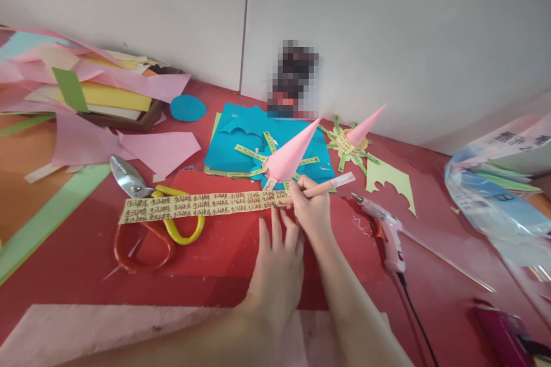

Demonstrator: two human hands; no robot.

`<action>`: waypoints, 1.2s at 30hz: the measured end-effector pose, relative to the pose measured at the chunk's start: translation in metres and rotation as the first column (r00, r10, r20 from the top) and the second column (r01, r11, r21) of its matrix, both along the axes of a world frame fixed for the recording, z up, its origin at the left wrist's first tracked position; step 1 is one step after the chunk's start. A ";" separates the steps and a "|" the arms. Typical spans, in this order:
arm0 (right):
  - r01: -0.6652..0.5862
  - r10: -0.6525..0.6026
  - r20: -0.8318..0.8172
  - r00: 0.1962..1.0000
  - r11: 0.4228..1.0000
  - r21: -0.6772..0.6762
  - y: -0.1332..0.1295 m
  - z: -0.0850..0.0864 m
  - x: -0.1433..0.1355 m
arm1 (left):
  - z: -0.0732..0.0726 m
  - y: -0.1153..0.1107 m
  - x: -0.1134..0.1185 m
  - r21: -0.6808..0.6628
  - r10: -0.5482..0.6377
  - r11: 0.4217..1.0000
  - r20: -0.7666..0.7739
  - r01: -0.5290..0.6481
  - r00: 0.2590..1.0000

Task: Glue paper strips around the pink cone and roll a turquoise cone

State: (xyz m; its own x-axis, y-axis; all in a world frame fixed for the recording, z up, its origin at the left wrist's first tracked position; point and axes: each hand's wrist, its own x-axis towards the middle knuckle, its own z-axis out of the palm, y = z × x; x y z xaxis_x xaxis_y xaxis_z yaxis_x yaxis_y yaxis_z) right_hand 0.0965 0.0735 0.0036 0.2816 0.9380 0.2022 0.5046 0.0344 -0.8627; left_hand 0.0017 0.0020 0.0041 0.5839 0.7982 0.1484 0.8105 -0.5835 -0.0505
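My right hand (310, 206) is closed on a pink pen (330, 184), its tip low over the right end of a long yellow paper strip (185, 205) covered in rows of handwriting. Fingers apart, my left hand (278, 252) lies flat with its fingertips at the strip's lower edge. Just beyond both hands stands a pink paper cone (293, 155) with written green strips radiating from its base. Under the strip's left part lie scissors (183, 235) with one yellow and one red handle.
Blue paper sheets (224, 146) lie behind the cone. A second pink cone (365, 126) stands farther right. At right are a pink glue gun (390, 235), its cord, and a plastic bag (486, 183). Paper scraps (159, 149) pile up at left.
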 end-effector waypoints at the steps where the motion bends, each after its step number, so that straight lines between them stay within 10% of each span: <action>1: -0.007 0.007 0.000 1.000 1.000 -0.003 0.000 0.000 0.000 | 0.000 0.000 0.000 0.004 0.000 1.000 0.003 0.000 1.000; 36: 0.034 -0.034 0.034 0.999 0.999 -0.002 -0.001 0.000 0.001 | -0.006 0.000 0.000 0.044 0.008 0.999 -0.010 -0.008 1.000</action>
State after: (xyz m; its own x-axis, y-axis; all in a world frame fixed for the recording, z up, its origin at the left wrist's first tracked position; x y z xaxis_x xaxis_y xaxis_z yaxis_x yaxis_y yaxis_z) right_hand 0.0978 0.0730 0.0038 0.3066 0.9284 0.2098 0.5341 0.0147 -0.8453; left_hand 0.0021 0.0017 -0.0015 0.5790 0.7957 0.1777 0.8146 -0.5738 -0.0845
